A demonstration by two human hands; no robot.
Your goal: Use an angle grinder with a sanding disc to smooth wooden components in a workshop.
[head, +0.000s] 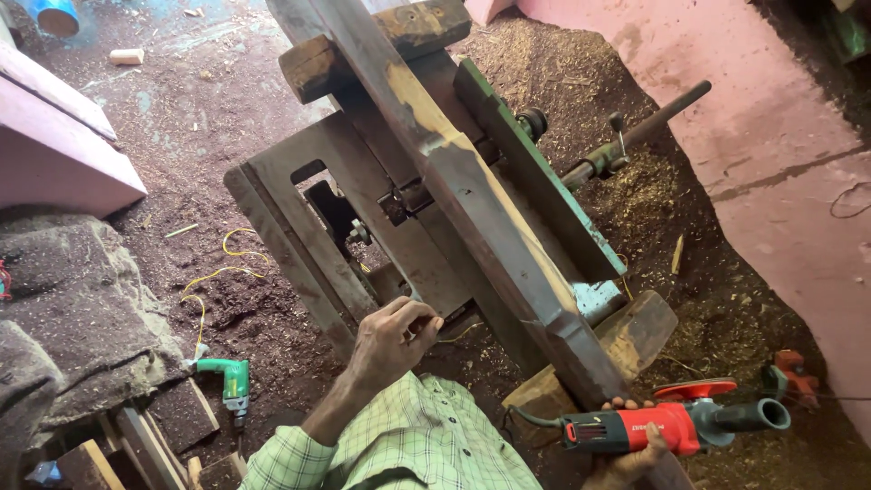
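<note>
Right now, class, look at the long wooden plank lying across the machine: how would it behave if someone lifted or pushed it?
The plank looks thick and long, so probably stiff and heavy, not floppy. Its flat faces suggest it would slide rather than roll. It rests tilted on wooden blocks, so a sideways push might tip it off. The right hand holds a red grinder at its near end.

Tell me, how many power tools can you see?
3, maybe more hidden. A red angle grinder sits in the right hand. A green drill lies on the sawdust floor at left. An orange tool lies at far right, too blurry to identify.
</note>
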